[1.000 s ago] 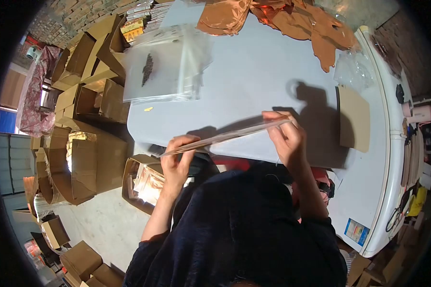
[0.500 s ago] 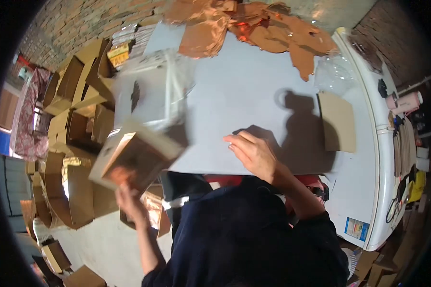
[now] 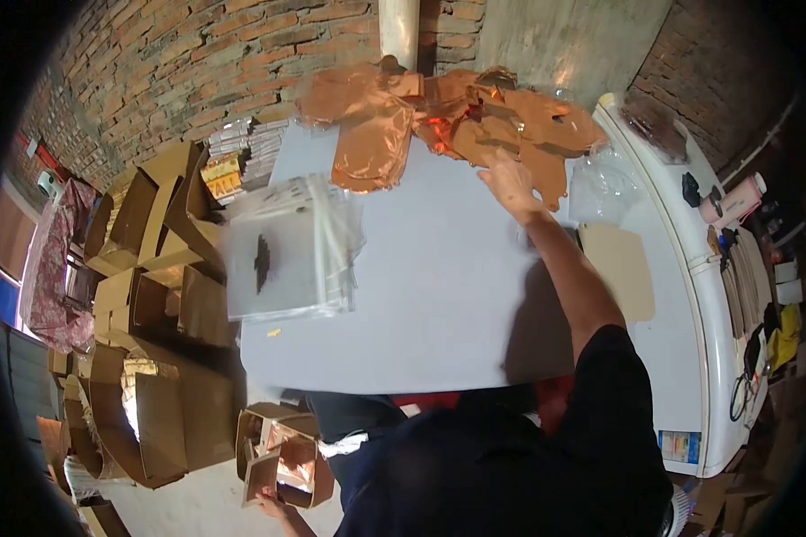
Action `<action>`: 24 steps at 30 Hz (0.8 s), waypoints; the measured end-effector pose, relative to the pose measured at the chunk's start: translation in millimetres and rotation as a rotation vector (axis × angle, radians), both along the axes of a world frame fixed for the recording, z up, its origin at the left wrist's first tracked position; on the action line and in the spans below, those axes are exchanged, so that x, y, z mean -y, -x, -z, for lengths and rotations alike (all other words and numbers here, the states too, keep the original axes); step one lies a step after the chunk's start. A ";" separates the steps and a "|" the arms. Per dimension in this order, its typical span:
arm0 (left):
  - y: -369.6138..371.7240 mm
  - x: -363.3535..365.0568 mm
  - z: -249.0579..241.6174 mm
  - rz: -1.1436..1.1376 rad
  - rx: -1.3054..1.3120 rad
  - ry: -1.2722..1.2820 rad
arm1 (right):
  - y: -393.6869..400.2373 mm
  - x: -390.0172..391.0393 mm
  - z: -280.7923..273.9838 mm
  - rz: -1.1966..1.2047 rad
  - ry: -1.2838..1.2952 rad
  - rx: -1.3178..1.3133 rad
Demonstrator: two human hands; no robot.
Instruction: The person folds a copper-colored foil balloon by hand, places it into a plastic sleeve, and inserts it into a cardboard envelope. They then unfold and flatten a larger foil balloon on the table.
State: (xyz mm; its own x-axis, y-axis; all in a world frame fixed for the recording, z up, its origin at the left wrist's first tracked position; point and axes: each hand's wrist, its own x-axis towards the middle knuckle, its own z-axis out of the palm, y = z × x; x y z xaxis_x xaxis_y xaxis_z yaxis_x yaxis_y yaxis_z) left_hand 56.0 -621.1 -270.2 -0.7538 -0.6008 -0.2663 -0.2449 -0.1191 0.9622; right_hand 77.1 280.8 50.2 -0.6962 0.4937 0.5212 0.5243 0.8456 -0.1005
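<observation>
At the back of the white table, my right hand reaches to the near edge of the copper-coloured foil pieces; its fingertips are too small to read. Low at the left, my left hand grips the edge of a flat card packet at an open cardboard box, where more coppery packets show. A stack of clear plastic bags lies on the table's left side. Flat beige card rests to the right.
Open cardboard boxes crowd the left side. Bundled packs stand behind the bags. Clear plastic lies at the back right, beside a white appliance with a pink bottle beyond it. A brick wall rises behind.
My left hand has moved down with the card packet, from beside the table to the box. My right hand has reached away to the foil. The view has tilted up.
</observation>
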 end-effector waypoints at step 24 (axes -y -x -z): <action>215.1 -198.4 -299.1 0.381 -0.603 0.621 | 11.9 -62.7 29.1 -0.171 0.064 0.095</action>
